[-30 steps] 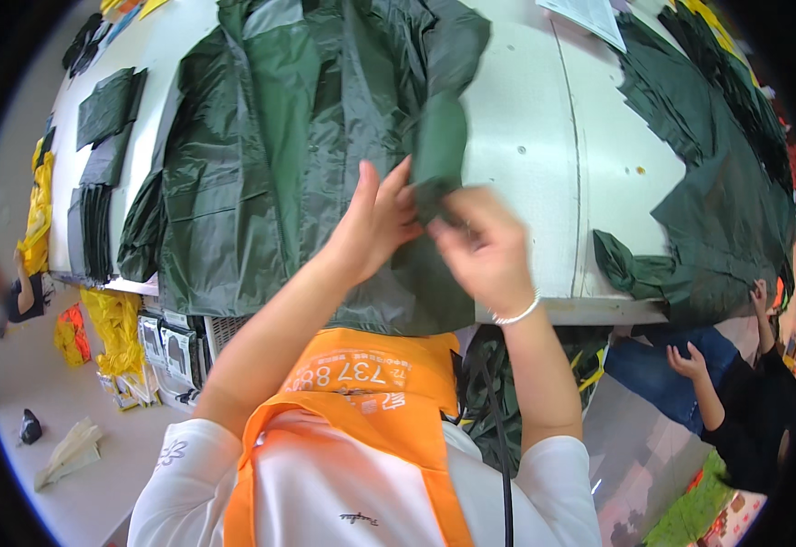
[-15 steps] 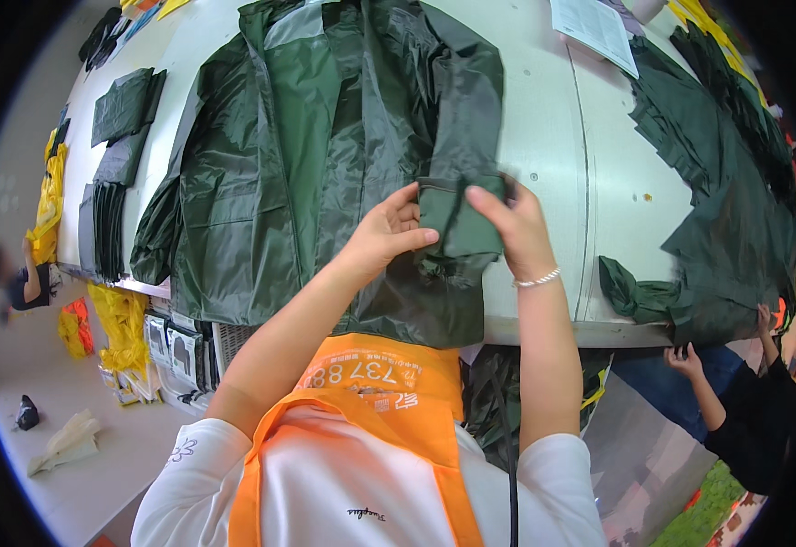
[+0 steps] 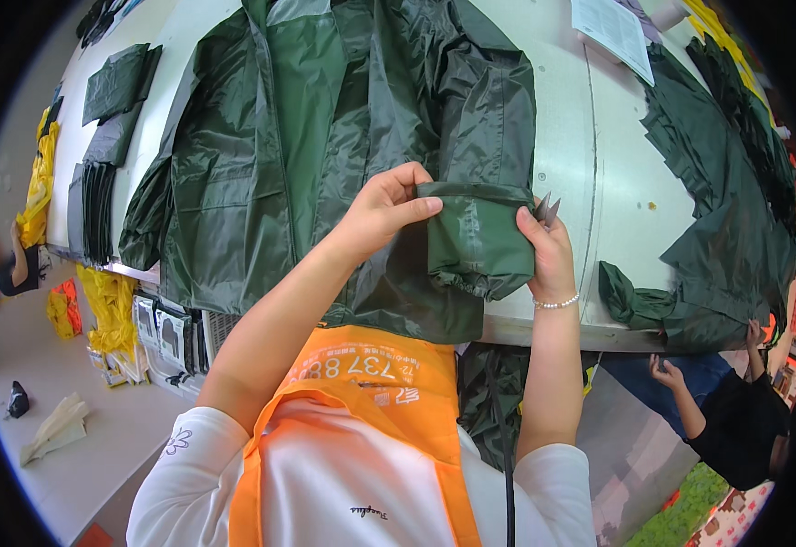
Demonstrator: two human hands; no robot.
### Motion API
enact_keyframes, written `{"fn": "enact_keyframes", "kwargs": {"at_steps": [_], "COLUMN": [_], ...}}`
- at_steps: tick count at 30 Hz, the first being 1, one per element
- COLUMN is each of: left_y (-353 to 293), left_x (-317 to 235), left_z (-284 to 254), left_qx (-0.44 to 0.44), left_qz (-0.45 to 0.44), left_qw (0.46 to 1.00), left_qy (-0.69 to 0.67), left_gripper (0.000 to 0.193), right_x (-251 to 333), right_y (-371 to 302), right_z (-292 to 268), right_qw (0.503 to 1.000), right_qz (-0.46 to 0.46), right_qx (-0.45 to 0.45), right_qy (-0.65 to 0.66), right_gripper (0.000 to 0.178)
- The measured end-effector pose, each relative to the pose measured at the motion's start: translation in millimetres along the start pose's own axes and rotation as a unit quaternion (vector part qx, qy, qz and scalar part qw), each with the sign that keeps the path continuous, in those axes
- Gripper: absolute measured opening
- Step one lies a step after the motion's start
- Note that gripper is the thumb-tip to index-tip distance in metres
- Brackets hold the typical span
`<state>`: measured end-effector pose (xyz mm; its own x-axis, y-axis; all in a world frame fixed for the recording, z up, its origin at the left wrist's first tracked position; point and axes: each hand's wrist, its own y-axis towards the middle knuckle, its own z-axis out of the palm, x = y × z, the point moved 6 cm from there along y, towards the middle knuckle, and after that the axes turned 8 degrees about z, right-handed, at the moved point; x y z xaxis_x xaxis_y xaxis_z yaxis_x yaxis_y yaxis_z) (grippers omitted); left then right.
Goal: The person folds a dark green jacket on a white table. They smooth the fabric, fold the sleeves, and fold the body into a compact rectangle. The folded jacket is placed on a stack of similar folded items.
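A dark green raincoat lies spread, front parted, on the pale table before me. Its sleeve end is turned back, with the lighter inside and gathered elastic edge showing. My left hand pinches the fold's left corner between thumb and fingers. On the other side, my right hand is closed on the right edge of the sleeve, thumb on top. The pointed metal blades of small scissors stick out of that same hand; their handle is hidden in the palm. Between both hands the cuff is stretched flat.
Folded dark green garments are stacked at the left. More green raincoats pile up on the right, beside a white printed sheet. A co-worker's hand is near the right table edge. Yellow garments hang below the left edge.
Both hands have drawn apart, pulling the bunched cuff wide and flat. My right hand has moved right and slightly down, and the scissor blades now show.
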<state>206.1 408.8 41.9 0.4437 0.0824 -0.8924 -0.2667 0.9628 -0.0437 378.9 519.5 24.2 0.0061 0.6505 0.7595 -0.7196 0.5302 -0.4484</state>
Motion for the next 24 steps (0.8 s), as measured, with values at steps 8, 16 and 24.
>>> {"fn": "enact_keyframes", "kwargs": {"at_steps": [8,16,24], "left_y": [6,12,5], "left_x": [-2,-16,-45], "left_z": [-2,10,70], "left_qx": [-0.08,-0.065,-0.078], "left_qz": [0.008,0.03,0.029], "left_qw": [0.997,0.997,0.995], "left_qy": [-0.014,-0.007,0.062], "left_gripper": [0.012,0.014,0.017], "right_x": [11,22,31], "right_y": [-14,-27,-31], "right_z": [12,24,46], "right_qw": [0.992,0.984,0.914], "right_qz": [-0.042,-0.038,-0.193], "right_qx": [0.054,0.06,-0.224], "right_qy": [-0.108,-0.164,-0.278], "right_gripper": [0.043,0.053,0.008]}}
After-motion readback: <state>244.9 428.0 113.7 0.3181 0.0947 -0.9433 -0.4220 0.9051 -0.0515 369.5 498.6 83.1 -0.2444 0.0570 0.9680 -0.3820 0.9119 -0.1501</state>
